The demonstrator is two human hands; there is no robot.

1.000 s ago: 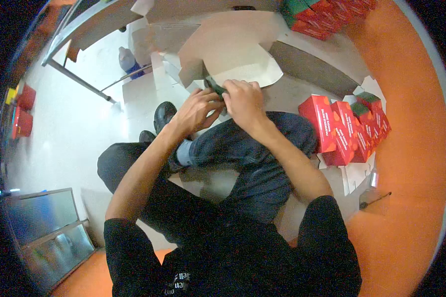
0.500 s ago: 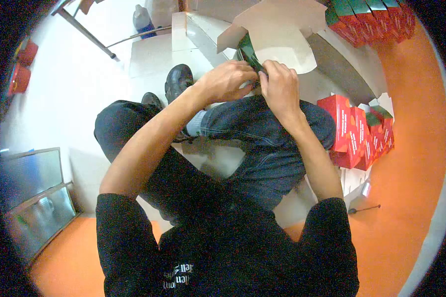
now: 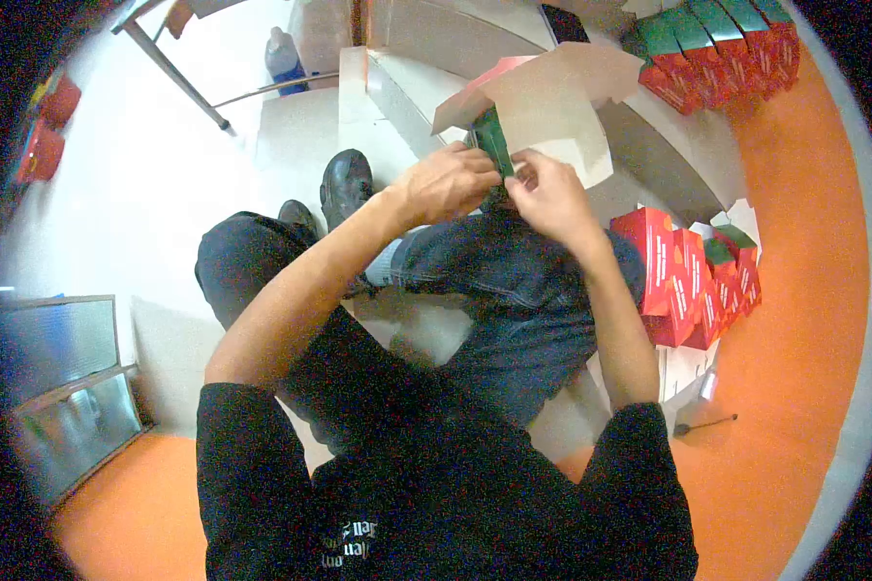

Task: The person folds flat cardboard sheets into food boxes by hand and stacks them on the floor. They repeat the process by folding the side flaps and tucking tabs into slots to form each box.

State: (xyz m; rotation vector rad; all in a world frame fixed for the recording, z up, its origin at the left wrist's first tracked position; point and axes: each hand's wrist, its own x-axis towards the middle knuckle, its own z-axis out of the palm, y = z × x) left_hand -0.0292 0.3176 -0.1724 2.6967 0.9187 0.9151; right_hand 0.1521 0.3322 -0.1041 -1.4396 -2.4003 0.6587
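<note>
A: Nearest to us, the dark jeans [image 3: 513, 269] of a seated person, legs folded, and just past them, both hands out in front!

B: The left hand [image 3: 448, 182] is narrow, fingers curled onto the lower left edge of a green card panel [image 3: 494, 140]. Looks like a pinch to me.

A: And the right hand [image 3: 555, 198]?

B: Fingertips drawn close together at the panel's lower right edge; whether they grip, I cannot tell.

A: So how does it lie?

B: Ahead of both hands, its long axis running away from the gap between them and slightly leftward. Both are close in, the left overlapping it more.

A: And the look of it?

B: Deep green, narrow, a slight sheen (the near end hides behind those fingers), right against the pale inside of an open carton [image 3: 552, 102]. Joined to it? Can't say.

A: That carton spreads its flaps beyond the hands, a strip of red along the back!

B: Off to the right, red cartons [image 3: 657, 261] beside the knee; farther out, a row of red-and-green cartons [image 3: 712, 63].
</note>
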